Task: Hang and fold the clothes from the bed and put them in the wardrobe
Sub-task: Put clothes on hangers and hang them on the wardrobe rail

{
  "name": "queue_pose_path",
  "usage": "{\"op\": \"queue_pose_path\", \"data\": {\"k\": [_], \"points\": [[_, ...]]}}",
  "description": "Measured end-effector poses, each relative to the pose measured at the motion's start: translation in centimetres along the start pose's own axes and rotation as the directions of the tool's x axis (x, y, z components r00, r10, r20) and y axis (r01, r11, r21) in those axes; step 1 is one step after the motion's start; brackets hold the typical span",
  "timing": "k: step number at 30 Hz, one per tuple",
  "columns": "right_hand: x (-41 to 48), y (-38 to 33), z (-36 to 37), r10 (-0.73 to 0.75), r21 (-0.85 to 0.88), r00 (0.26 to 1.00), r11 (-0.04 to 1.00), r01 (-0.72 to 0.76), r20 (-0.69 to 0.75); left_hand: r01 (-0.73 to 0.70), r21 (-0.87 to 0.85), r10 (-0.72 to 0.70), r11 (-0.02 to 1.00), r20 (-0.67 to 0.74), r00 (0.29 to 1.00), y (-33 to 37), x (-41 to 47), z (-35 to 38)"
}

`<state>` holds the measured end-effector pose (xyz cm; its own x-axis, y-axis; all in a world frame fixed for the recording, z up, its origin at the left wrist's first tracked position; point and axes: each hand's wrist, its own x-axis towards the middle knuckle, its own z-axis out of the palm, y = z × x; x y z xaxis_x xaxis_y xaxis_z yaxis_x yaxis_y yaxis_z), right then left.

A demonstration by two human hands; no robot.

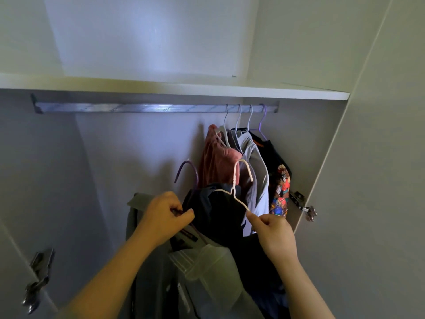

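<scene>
I face the open wardrobe, below its metal rail. My left hand grips the shoulder of a purple hanger that carries a grey garment. My right hand pinches the arm of a white hanger with a dark navy garment draped on it. Both hooks point up, well below the rail. Several hangers at the rail's right end hold a pink garment, a light grey one and a black printed one.
A white shelf runs just above the rail. The rail's left and middle stretch bears no hangers. Door hinges stick out at the lower left and at the right. The right door panel stands open.
</scene>
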<state>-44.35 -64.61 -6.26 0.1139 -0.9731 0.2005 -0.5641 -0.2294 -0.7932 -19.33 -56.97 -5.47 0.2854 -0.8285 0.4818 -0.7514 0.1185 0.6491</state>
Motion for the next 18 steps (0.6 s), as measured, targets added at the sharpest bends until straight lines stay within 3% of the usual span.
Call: {"op": "queue_pose_path", "data": {"k": [11, 18], "points": [[4.9, -1.8, 4.9, 0.081, -0.009, 0.985, 0.996, -0.083, -0.149, -0.212, -0.013, 0.212, 0.977, 0.08, 0.974, -4.0, 10.7, 0.0], [7.5, -2.3, 6.7, 0.094, 0.004, 0.981, 0.996, -0.094, -0.17, -0.245, 0.021, 0.241, 0.969, 0.118, 0.963, -6.5, 16.0, 1.2]]}}
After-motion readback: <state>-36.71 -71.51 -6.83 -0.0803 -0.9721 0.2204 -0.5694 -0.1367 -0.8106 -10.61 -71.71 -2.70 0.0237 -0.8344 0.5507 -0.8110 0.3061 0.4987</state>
